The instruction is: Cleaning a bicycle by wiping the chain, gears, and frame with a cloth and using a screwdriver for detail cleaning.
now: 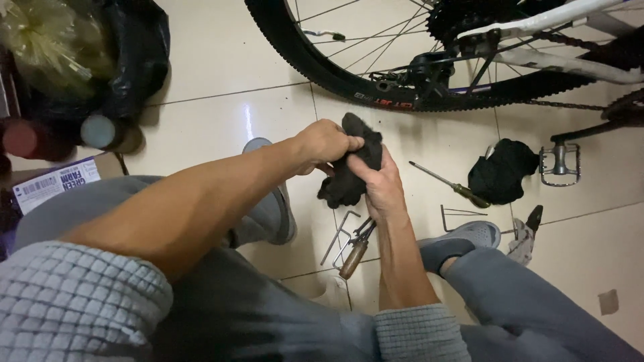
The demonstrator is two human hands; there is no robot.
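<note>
At the frame's centre I see my left hand (327, 142) and right hand (381, 184) both closed around a dark rag (349, 175), rubbing together. Pliers (357, 245), hex keys (339, 234) and a screwdriver (451, 186) lie on the floor (215, 114); judging by that, bicycle (429, 60) work remains unfinished at upper right.

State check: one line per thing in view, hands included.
Left hand: shut on black crumpled rag.
Right hand: shut on the same rag.
Black crumpled rag: bunched, held off the floor.
Green-handled screwdriver: lying flat on floor.
Second black cloth: heaped on floor.
Silver metal pedal: beside that cloth.
Wooden-handled pliers: lying on floor.
Black bicycle rear wheel: on the floor.
</note>
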